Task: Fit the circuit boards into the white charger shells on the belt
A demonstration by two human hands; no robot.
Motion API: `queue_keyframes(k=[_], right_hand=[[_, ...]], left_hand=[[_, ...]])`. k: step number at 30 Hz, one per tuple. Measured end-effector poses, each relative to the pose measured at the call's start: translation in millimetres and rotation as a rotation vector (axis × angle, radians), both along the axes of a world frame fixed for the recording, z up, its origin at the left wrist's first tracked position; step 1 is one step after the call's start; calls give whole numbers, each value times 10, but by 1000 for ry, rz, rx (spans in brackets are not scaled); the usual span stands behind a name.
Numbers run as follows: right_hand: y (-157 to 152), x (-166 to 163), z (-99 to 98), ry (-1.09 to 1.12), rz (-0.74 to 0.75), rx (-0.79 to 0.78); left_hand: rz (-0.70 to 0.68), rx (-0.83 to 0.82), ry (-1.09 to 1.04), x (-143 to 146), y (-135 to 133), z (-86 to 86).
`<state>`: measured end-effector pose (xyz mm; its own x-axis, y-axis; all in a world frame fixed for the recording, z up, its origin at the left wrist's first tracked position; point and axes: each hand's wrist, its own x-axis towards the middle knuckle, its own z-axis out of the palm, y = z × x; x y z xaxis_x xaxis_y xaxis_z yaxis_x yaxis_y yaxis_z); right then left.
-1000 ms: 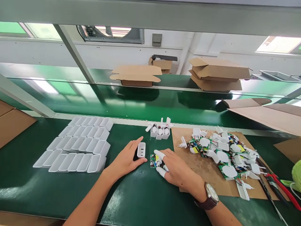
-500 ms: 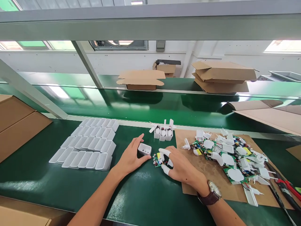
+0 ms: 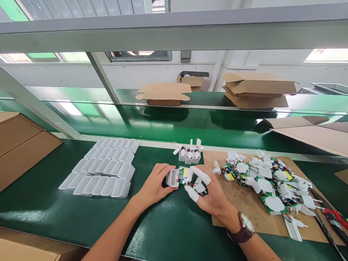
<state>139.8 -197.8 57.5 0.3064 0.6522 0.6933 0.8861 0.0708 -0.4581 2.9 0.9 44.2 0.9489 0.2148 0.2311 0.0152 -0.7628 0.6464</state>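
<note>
Between thumb and fingers, my left hand [image 3: 156, 184] grips a small white plastic case [image 3: 172, 178], its open end turned to the right. My right hand [image 3: 210, 186], with white finger cots on the thumb and a finger, pinches a green circuit board [image 3: 184, 175] carrying a yellow-wrapped component. The board's left end is at the case's opening; how far it is inside I cannot tell. A white plug part [image 3: 199, 186] shows under my right fingers. Just behind stand several white cases with boards in them [image 3: 189, 155].
Rows of white cases [image 3: 102, 165] stand at left on the green table [image 3: 152, 232]. At right, a cardboard sheet [image 3: 231, 214] bears a pile of circuit boards [image 3: 265, 185] and red-black pliers [image 3: 335, 219]. Cardboard boxes [image 3: 258, 87] lie on the shelf behind.
My left hand has taken hold of the white case and tipped its opening toward the right. My right hand has brought the circuit board up against that opening.
</note>
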Motion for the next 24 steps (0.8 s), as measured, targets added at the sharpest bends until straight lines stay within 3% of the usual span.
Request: queue_keyframes(k=[7, 15, 24], right_hand=[[8, -109, -22, -151, 8, -86], [2, -119, -43, -92, 39, -200], [7, -122, -45, -122, 25, -201]], left_hand=[[35, 162, -194, 9, -16, -171], [-25, 181, -203, 14, -31, -168], [-6, 194, -210, 10, -56, -164]])
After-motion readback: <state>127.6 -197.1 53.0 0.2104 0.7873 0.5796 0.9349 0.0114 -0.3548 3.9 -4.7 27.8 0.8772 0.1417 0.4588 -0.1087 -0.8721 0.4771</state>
